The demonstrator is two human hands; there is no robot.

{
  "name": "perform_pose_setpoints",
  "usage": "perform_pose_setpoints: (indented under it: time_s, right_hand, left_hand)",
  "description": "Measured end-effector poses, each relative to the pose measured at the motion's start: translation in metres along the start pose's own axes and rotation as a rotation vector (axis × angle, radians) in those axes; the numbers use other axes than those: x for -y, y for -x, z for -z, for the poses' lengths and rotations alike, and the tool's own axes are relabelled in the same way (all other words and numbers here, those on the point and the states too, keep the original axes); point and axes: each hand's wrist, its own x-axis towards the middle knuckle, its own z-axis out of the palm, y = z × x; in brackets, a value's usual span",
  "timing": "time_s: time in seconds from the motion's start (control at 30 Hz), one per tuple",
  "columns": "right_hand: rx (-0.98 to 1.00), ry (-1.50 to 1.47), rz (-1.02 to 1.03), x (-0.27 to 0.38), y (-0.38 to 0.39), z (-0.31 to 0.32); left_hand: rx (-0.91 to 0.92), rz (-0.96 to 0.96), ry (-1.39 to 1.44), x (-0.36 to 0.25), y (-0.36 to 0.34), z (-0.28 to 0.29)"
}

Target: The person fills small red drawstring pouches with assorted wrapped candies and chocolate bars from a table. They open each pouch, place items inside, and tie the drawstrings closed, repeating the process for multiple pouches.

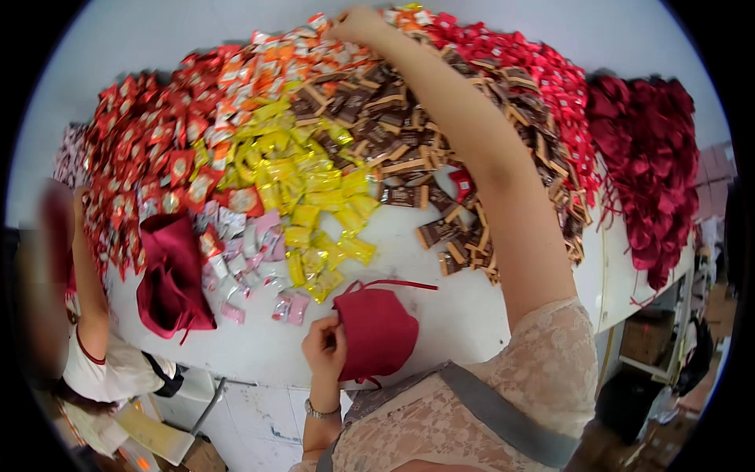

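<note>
My left hand is closed on the edge of a dark red drawstring pouch near the table's front edge. The pouch's cord trails off to the right. Stretched across the table, my right arm reaches to the far side. There my right hand is at the orange-and-white wrapped sweets, fingers drawn together; what they hold, if anything, is too small to make out. Below that arm lie brown-wrapped bars. Yellow-wrapped sweets spread toward the pouch, with pink and white wrapped sweets left of them.
Another dark red pouch lies left on the white table. Red-wrapped sweets are heaped at left, bright red packets at far right. A pile of dark red pouches stands at right. Another person is at the left edge.
</note>
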Motion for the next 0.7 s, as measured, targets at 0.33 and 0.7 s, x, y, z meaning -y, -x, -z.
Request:
perform_pose_setpoints:
  time_s: [0.33,0.7]
  right_hand:
    - [0.018,0.435,-0.302,-0.264,0.051,0.131]
    - [0.41,-0.652,0.281,0.028,0.298,0.163]
  left_hand:
    - [0.03,0.235,0.687,-0.103,-0.003,0.01]
    - [-0.182,0.017,0.03,-0.149,-0.012,-0.03]
